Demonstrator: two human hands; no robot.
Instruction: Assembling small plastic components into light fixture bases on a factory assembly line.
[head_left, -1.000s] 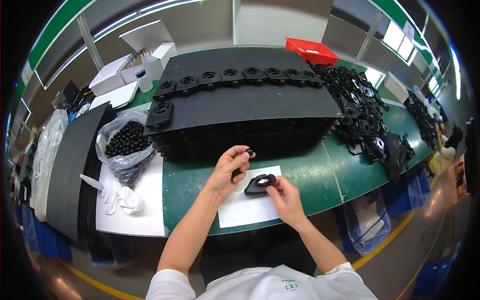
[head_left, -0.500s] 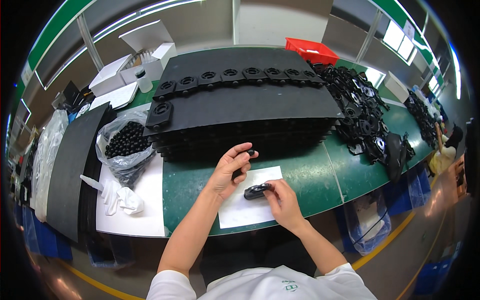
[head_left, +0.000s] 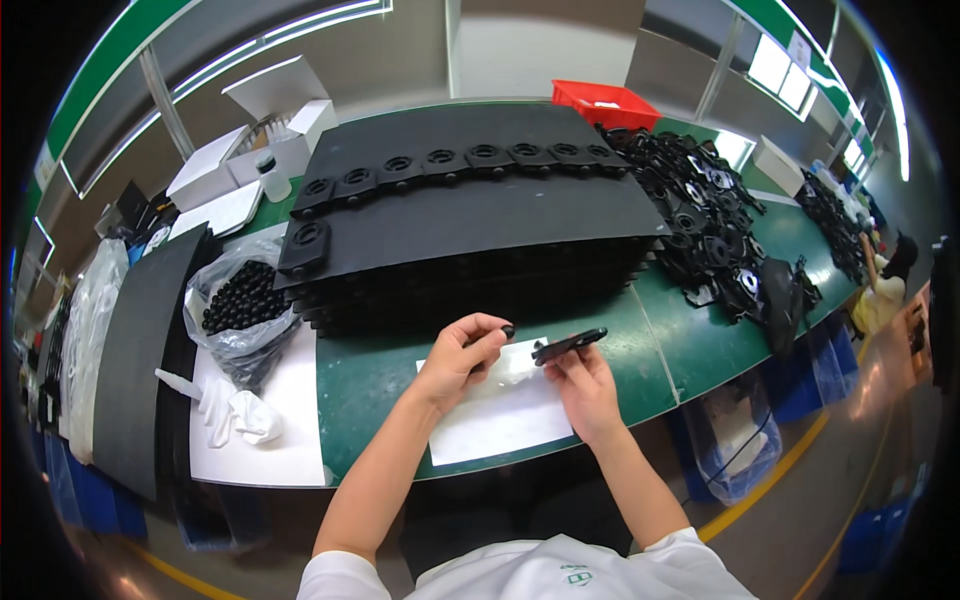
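Note:
Between the thumb and forefinger of my left hand [head_left: 463, 358] is a small black ball [head_left: 508, 331], its other fingers curled in. My right hand [head_left: 585, 388] grips a flat black plastic part [head_left: 570, 346], tilted edge-on, just right of the ball and apart from it. Both hands are above a white sheet of paper [head_left: 500, 425] on the green table [head_left: 375, 385]. Beyond them, a row of similar black parts with round openings [head_left: 440, 160] lies on a stack of black boards [head_left: 450, 220]; one more such part [head_left: 304, 246] sits at the stack's near left corner.
A clear bag of black balls [head_left: 240, 300] stands left of the stack, with white gloves [head_left: 240, 415] before it. A heap of black parts [head_left: 705, 215] covers the right side. Behind are a red bin [head_left: 605, 104], white boxes [head_left: 215, 165] and a bottle [head_left: 272, 178].
My right hand has lifted the black part off the paper and turned it upward beside the left hand. My left hand has lowered slightly, still pinching the ball.

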